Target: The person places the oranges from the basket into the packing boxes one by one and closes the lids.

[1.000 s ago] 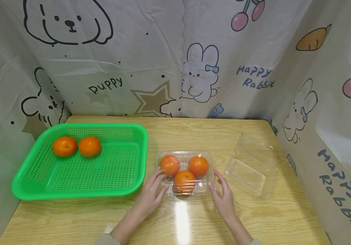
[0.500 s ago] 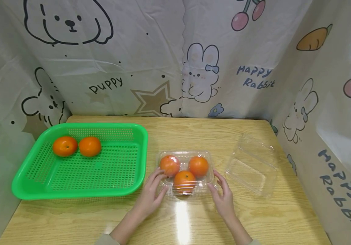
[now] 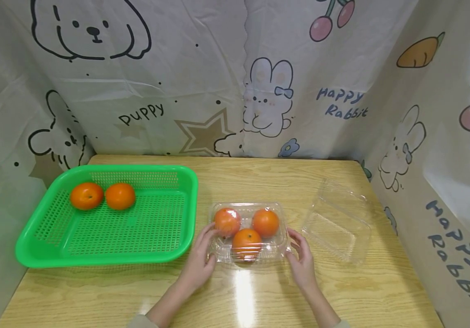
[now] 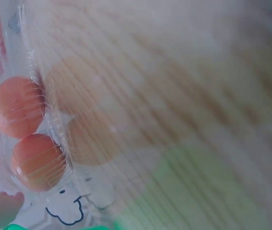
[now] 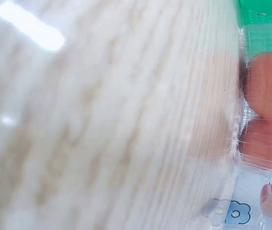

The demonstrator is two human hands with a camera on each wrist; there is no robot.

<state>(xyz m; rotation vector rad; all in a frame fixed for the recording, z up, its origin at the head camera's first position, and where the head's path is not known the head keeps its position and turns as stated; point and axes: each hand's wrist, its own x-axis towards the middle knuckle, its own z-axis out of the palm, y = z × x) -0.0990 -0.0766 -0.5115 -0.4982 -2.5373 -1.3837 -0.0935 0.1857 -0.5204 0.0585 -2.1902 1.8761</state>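
1. The box (image 3: 271, 249) stood on the table (image 3: 243, 182), between the hands, with three fruits (image 3: 247, 243) inside it.
2. The left hand (image 3: 199, 258) curved loosely at the box's left end, thumb apart from fingers; contact could not be told.
3. The right hand (image 3: 302, 262) mirrored it at the box's right end, thumb likewise apart.
4. Left of the box sat the basket (image 3: 103, 262), holding two fruits (image 3: 120, 196).
5. Right of the box lay a clear shell (image 3: 335, 225).
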